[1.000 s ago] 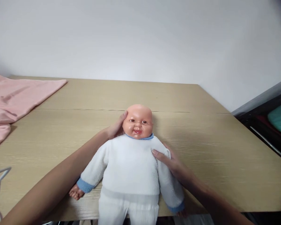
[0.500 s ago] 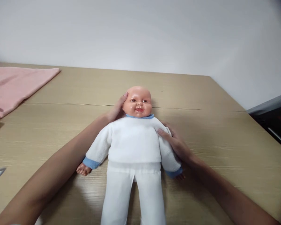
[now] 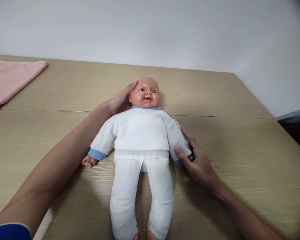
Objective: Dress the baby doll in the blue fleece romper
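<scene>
A baby doll (image 3: 142, 130) with a bald plastic head, a white fleece top trimmed in blue and white trousers lies face up, legs toward me. My left hand (image 3: 122, 96) cups the side of its head, thumb along the temple; the other fingers are hidden behind the head. At the doll's arm on the right side of the view, my right hand (image 3: 198, 160) grips the lower sleeve (image 3: 178, 138), thumb in front and fingers round the outer side. That blue cuff and the doll's hand there are mostly covered.
The doll rests on a light wood-grain table (image 3: 240, 146) with a seam running across it. A pink cloth (image 3: 12, 78) lies at the far left. Behind the table rises a pale wall (image 3: 140, 33), and a dark object (image 3: 297, 125) stands past the right edge.
My right hand has slid from the doll's upper arm down to the lower sleeve. My left hand stays at the head. The view has tilted down, showing more of the legs.
</scene>
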Demonstrator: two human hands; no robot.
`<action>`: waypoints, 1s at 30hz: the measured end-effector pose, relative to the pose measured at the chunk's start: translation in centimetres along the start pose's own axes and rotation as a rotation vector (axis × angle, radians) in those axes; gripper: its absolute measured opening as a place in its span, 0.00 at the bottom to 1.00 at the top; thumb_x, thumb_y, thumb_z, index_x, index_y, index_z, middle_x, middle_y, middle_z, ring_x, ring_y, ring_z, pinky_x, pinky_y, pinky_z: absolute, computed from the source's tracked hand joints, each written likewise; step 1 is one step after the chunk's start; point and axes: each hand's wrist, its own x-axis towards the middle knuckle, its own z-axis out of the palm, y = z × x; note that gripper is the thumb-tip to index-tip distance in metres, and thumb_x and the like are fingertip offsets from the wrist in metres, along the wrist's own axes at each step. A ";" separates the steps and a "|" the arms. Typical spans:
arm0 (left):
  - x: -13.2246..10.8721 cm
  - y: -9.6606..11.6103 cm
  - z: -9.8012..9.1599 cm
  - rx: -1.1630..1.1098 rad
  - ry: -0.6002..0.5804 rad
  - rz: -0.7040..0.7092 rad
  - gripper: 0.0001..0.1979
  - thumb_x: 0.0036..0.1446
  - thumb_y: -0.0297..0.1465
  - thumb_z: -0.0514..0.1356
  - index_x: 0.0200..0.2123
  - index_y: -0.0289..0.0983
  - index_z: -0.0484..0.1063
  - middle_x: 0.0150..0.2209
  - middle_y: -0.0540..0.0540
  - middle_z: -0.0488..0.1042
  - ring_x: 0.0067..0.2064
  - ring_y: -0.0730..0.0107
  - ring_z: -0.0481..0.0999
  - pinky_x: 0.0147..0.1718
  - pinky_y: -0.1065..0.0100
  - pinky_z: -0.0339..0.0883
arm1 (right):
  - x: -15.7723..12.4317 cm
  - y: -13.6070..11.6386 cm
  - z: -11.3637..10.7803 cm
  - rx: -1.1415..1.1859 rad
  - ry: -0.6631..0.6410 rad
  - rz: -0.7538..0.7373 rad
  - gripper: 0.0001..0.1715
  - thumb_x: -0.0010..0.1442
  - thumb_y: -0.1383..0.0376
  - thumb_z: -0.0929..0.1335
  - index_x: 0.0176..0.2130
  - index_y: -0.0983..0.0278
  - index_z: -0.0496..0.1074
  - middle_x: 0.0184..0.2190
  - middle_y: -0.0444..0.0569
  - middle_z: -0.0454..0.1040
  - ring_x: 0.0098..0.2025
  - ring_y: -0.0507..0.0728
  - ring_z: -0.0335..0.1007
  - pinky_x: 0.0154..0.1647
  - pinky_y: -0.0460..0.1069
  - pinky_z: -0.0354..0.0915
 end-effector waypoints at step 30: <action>-0.6 1.4 -0.1 0.348 0.375 0.061 0.33 0.70 0.62 0.60 0.57 0.40 0.80 0.60 0.37 0.84 0.70 0.33 0.76 0.74 0.40 0.65 | 0.3 1.0 0.6 -0.329 0.081 -0.165 0.40 0.77 0.49 0.70 0.79 0.55 0.62 0.67 0.61 0.76 0.66 0.73 0.72 0.70 0.71 0.68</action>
